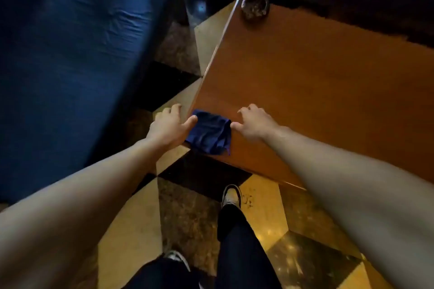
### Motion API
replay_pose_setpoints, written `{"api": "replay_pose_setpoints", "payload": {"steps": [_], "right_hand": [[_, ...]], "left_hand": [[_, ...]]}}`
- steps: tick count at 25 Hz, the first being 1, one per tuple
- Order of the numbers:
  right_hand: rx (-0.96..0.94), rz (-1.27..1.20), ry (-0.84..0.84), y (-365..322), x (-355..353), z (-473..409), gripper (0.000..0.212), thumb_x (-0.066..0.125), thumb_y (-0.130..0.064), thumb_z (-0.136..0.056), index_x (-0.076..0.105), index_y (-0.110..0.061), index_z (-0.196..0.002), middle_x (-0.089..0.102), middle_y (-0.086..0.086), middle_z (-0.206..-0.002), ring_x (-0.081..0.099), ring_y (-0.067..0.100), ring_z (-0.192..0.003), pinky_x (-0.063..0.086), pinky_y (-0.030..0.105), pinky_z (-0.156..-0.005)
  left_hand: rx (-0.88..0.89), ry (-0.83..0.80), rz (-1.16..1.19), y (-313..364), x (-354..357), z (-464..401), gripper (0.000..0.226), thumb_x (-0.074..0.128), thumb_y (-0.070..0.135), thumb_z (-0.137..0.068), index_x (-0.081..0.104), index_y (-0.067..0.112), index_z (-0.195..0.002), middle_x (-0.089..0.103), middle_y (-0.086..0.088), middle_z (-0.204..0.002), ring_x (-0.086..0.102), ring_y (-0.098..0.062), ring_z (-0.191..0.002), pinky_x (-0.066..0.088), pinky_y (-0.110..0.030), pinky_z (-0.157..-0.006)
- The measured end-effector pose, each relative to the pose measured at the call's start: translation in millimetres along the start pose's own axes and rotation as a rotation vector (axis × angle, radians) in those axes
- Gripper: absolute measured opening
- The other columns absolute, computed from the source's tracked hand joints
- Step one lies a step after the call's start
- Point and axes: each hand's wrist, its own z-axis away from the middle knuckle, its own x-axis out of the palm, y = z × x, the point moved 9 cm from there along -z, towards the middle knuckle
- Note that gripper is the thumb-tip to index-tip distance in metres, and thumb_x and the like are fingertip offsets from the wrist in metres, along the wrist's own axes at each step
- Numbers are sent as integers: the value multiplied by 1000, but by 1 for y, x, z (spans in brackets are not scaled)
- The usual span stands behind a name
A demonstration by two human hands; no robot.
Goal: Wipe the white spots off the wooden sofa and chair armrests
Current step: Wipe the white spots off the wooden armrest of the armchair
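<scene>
Head view, looking down: at the bottom of the frame are the person's dark trouser legs and two shoes (231, 196) on a floor (263, 213) of tan and dark tiles. Both bare forearms reach up from the lower corners toward the middle of the frame. There a small dark blue cloth (209, 133) lies folded and a little rumpled on the near left corner of a wooden table (305, 82), one loose corner hanging over the near edge. The cloth sits directly between the hands, its longer side running from upper left to lower right. The left hand (168, 128) has its fingers spread, its thumb tip touching the cloth's left edge while the rest of the hand hangs off the table over the floor. The right hand (252, 124) is also spread, fingers resting on the tabletop, thumb just at the cloth's right edge. Neither hand grips anything yet; both look equally near, so either could pick it up. Further up, an ashtray (255, 9) stands at the table's far left corner. A blue cushion (77, 54) fills the upper left; no armrests or white spots are clear
</scene>
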Motion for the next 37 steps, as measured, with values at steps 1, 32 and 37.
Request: {"api": "replay_pose_setpoints", "payload": {"steps": [1, 32, 37], "right_hand": [[-12, 7, -26, -2, 11, -17, 55, 52, -51, -100, 51, -16, -143, 47, 13, -146, 46, 37, -134, 44, 51, -111], [-502, -415, -122, -409, 100, 30, 21, 77, -6, -82, 66, -14, -98, 72, 3, -86, 71, 21, -82, 62, 49, -80], [-837, -201, -333, -574, 133, 138, 24, 72, 0, -82, 65, -19, -95, 71, 3, -80, 72, 26, -71, 61, 44, -59]], "left_hand": [[-7, 13, 27, -8, 12, -15, 70, 50, 57, -97, 40, 16, -152, 48, -20, -149, 45, -40, -137, 41, -52, -112], [-505, 315, 1464, -346, -42, 112, 17, 55, 10, -56, 51, 19, -71, 53, -9, -73, 50, -24, -74, 40, -39, -67], [-483, 454, 1585, -446, -101, 216, 28, 55, 3, -55, 59, 9, -82, 63, -2, -66, 59, -21, -71, 47, -29, -55]]}}
